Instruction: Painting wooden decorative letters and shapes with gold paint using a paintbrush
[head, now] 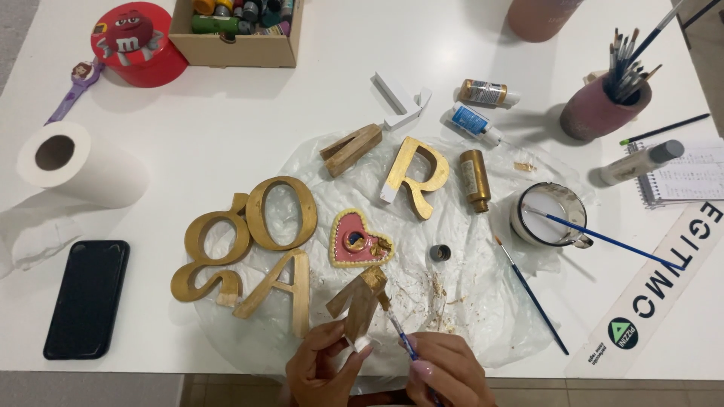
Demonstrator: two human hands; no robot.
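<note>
My left hand (320, 369) grips the lower end of a gold-painted wooden letter (360, 300), held tilted above the clear plastic sheet (483, 301) near the table's front edge. My right hand (445, 371) holds a thin blue-handled paintbrush (397, 325) whose tip touches the letter's right side. Other gold letters lie on the sheet: a lowercase one (210, 256), a round one (282, 213), an A shape (280, 290), one with a bowl and a leg (416, 176) and a slanted one (351, 148). A pink heart-shaped dish (359, 240) with gold trim sits between them.
A black phone (87, 298) and paper roll (79, 166) lie left. A red tin (138, 41) and a box of paints (237, 30) stand at the back. Right: gold paint bottle (475, 179), its cap (440, 252), water cup (550, 215) with brush, loose brush (528, 290), brush pot (603, 105), ruler (652, 290).
</note>
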